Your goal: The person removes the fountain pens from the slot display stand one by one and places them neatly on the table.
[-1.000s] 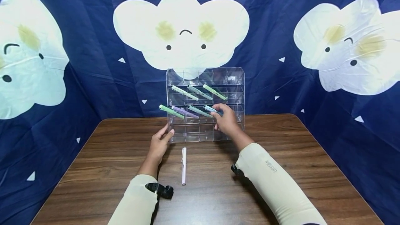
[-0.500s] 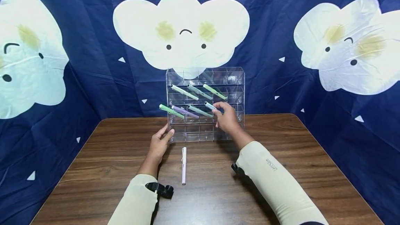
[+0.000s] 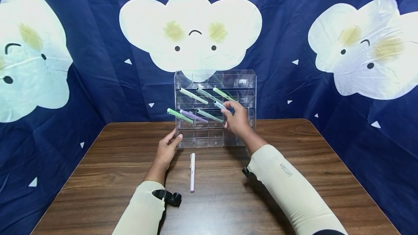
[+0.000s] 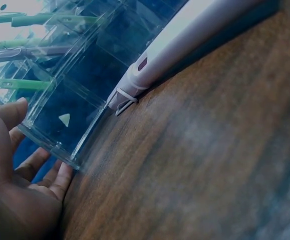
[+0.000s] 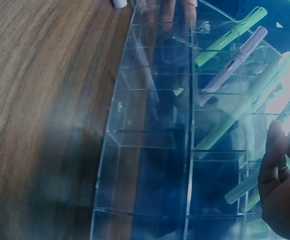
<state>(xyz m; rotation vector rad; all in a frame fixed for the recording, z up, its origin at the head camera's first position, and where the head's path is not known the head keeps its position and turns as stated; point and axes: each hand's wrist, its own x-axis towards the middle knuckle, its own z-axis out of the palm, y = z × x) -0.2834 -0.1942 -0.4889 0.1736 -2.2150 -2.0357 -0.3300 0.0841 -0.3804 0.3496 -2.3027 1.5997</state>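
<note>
In the head view my right hand [image 3: 237, 119] pinches a light blue pen [image 3: 218, 104] between thumb and fingers, in front of the clear acrylic pen rack [image 3: 215, 142]. The pen slants, cap end up to the left; its lower barrel [image 5: 242, 189] shows below the hand in the right wrist view. My left hand [image 3: 166, 151] grips the rack's lower left edge, thumb in front and fingers round the side [image 4: 40, 172]. A pale pink pen [image 3: 192, 173] lies on the table before the rack.
The rack's second tier bears a mint pen [image 3: 192, 96], a grey-green pen [image 3: 206, 94] and a light green pen [image 3: 223, 93]. The third tier bears a bright green pen [image 3: 179, 115], a purple pen [image 3: 194, 116] and a teal pen [image 3: 209, 115]. Behind the wooden table [image 3: 130, 133] hangs a blue curtain [image 3: 281, 93].
My right hand has lifted the light blue pen up from the third tier, toward the second tier's pens. The left hand, the rack and the pink pen stay in place.
</note>
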